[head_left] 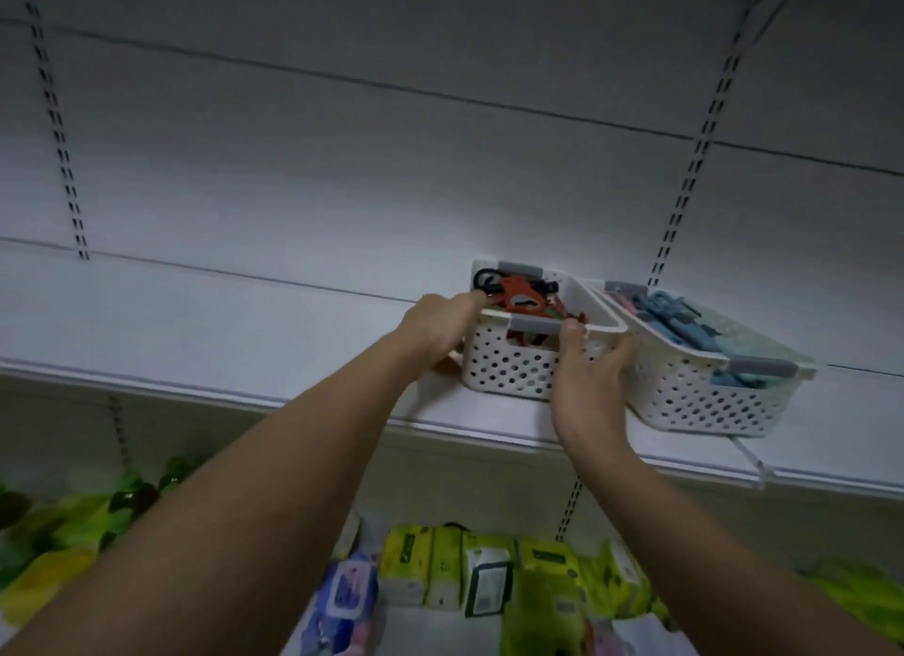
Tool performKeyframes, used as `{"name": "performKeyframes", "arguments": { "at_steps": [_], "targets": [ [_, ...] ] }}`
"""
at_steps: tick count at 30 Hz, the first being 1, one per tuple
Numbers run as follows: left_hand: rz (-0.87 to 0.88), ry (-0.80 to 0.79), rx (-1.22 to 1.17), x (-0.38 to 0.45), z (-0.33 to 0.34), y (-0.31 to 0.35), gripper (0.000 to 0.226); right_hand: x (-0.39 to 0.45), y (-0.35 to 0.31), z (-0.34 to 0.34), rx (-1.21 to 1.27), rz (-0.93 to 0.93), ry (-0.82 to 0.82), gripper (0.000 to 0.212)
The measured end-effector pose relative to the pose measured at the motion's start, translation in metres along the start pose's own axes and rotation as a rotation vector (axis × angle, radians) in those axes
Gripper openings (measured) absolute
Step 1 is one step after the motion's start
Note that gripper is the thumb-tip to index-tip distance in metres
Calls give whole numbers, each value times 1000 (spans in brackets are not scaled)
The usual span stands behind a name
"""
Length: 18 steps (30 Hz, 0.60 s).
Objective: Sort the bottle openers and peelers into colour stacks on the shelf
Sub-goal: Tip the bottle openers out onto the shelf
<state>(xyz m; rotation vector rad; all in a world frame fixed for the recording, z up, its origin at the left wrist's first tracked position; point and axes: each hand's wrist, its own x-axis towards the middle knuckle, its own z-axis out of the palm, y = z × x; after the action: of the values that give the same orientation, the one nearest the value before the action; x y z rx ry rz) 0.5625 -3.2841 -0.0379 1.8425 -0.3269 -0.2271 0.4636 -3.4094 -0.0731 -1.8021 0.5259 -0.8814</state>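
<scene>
Two white perforated baskets stand side by side on a white shelf (244, 332). The left basket (508, 362) holds red and black openers and peelers (672, 296). My left hand (440, 328) grips its left rim, fingers curled over the edge. My right hand (587, 376) holds its right front corner, thumb on the grey rim piece and fingers wrapped around the side wall. The right basket (694, 396) holds blue and teal tools (680, 323) and sticks out past the shelf's front edge.
Slotted uprights (58, 132) run up the white back wall. A lower shelf carries green and yellow packets (464, 572), a purple wipes pack (342, 601) and green items (73, 523) at the left. The upper shelf left of the baskets is bare.
</scene>
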Motion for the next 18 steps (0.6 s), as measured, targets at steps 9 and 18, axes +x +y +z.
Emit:
{"name": "performKeyframes", "arguments": {
  "at_steps": [9,18],
  "targets": [
    [-20,-49,-147,-10,-30,-5,44,-12,-27,16,-122,-68,-43,91],
    [-64,-70,-201,-20,-28,-2,35,-14,-38,11,72,162,-138,106]
  ]
}}
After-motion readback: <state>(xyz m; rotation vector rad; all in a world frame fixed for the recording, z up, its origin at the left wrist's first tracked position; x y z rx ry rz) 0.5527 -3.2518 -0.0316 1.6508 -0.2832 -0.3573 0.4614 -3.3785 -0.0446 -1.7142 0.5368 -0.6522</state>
